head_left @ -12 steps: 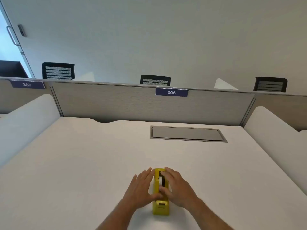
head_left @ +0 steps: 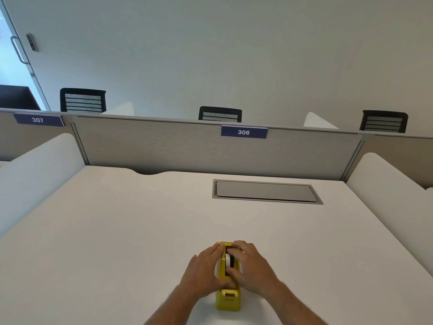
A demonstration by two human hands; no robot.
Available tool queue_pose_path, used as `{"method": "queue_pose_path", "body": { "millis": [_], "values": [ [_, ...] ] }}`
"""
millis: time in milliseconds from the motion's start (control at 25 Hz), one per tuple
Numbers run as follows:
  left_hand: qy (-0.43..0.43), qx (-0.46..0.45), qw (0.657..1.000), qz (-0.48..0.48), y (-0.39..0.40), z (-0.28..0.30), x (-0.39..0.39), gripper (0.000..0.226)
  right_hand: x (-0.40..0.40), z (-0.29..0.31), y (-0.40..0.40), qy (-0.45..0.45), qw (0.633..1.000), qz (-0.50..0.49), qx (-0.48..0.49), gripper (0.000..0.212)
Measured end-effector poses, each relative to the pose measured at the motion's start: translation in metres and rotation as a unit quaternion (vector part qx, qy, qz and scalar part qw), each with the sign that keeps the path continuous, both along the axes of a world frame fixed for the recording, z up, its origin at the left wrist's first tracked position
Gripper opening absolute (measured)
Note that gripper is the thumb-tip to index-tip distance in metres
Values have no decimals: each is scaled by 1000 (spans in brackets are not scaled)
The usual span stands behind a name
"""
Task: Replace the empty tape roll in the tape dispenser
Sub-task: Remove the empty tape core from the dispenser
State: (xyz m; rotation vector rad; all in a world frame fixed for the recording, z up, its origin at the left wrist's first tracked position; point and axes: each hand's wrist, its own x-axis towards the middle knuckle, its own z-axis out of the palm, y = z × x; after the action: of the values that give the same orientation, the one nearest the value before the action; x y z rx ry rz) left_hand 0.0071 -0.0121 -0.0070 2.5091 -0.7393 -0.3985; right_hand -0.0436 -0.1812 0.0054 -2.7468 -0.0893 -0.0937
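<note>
While both hands' grip clasps its sides, the yellow tape dispenser (head_left: pixel 228 299) lies lengthwise away from the person, cutter nearest

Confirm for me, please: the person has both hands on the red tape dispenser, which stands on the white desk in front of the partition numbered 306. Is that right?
Not quite: the tape dispenser is yellow, not red, as the head view shows. The rest holds: the left hand and right hand flank it on the white desk in front of partition 306.

Bare forearms, no sleeves, rings.
</note>
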Motion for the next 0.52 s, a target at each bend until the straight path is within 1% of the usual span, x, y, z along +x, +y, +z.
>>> {"method": "queue_pose_path", "body": {
  "millis": [280,520],
  "values": [
    [11,-14,1000,1,-1,4,3,119,6,-1,-4,-4,1000,0,20,42],
    [1,-3,1000,1,-1,7,2,118,11,5,-5,-9,999,-6,31,34]
  ]
}}
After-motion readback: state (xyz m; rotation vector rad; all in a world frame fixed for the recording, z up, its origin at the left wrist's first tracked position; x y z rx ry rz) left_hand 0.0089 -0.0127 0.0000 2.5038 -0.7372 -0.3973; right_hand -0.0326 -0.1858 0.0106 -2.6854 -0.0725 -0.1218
